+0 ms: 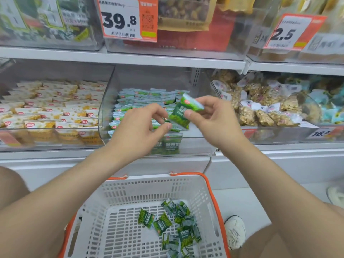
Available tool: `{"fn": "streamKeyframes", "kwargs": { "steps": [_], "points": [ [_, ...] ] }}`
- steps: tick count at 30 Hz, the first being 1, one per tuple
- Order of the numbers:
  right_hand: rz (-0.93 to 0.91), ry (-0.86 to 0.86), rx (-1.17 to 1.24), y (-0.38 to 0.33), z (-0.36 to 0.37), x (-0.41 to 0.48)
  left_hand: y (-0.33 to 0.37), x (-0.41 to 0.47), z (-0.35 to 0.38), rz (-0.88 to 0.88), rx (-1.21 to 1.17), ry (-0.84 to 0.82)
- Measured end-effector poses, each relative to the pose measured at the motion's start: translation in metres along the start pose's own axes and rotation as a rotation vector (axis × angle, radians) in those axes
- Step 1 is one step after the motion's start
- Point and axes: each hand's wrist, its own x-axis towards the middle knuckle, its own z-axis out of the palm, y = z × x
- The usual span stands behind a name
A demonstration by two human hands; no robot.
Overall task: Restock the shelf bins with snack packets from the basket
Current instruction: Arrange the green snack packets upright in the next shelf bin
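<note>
- Right hand: thumb and fingers pinch the upper part of a green snack packet.
- Left hand: thumb and forefinger pinch the same packet's lower edge.
- Clear shelf bin: just beyond and beneath both hands, stocked with rows of matching green packets.
- Basket: below the hands, nearer the person; loose packets lie on its floor.
- Yellow-and-white packets: bin left of the left hand.
</note>
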Motion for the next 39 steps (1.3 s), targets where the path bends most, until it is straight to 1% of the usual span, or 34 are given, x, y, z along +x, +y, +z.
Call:
{"fn": "streamKeyframes", "kwargs": {
  "steps": [2,3,5,7,9,11,15,19,21,23,25,28,31,32,33,34,36,37,39],
  "points": [
    [-0.104,0.094,-0.262,0.012,-0.007,0.018,-0.007,0.003,0.001,0.106,0.233,-0.043],
    [-0.128,0.094,-0.416,0.018,-0.009,0.027,-0.01,0.004,0.002,0.114,0.319,-0.102],
    [-0.091,0.008,-0.673,0.032,-0.008,0.041,-0.018,0.005,0.006,0.069,0.447,-0.232],
    [-0.016,-0.112,-0.833,0.043,0.0,0.051,-0.024,0.005,0.01,0.011,0.508,-0.361],
    [0.037,-0.202,-0.874,0.05,0.012,0.06,-0.028,0.005,0.012,-0.024,0.503,-0.442],
    [0.062,-0.246,-0.84,0.054,0.023,0.069,-0.03,0.006,0.012,-0.013,0.495,-0.46],
    [0.074,-0.186,-0.802,0.058,0.036,0.083,-0.03,0.009,0.012,-0.017,0.503,-0.499],
    [0.1,-0.261,-0.853,0.06,0.039,0.084,-0.03,0.009,0.011,-0.014,0.497,-0.508],
    [0.092,-0.221,-0.874,0.057,0.038,0.08,-0.03,0.009,0.011,-0.006,0.498,-0.507],
    [0.065,-0.169,-0.887,0.054,0.037,0.077,-0.03,0.008,0.011,-0.001,0.509,-0.487],
    [0.05,-0.15,-0.871,0.051,0.034,0.073,-0.029,0.006,0.011,0.033,0.535,-0.411],
    [-0.007,-0.121,-0.851,0.045,0.027,0.064,-0.025,0.001,0.013,0.134,0.549,-0.192],
    [-0.151,-0.065,-0.846,0.031,0.019,0.046,-0.013,-0.012,0.016,0.319,0.396,0.079],
    [-0.201,-0.053,-0.823,0.023,0.016,0.037,-0.009,-0.018,0.017,0.375,0.334,0.149],
    [-0.239,-0.058,-0.788,0.013,0.012,0.025,-0.006,-0.027,0.02,0.414,0.295,0.172],
    [-0.268,-0.091,-0.752,0.003,0.008,0.013,-0.007,-0.035,0.025,0.436,0.279,0.139],
    [-0.281,-0.264,-0.728,-0.014,0.003,-0.014,-0.011,-0.051,0.041,0.457,0.321,-0.05],
    [-0.265,-0.373,-0.736,-0.017,0.005,-0.026,-0.017,-0.057,0.051,0.448,0.379,-0.188],
    [-0.217,-0.555,-0.791,-0.009,0.015,-0.046,-0.032,-0.066,0.073,0.328,0.467,-0.526]
  ]
}}
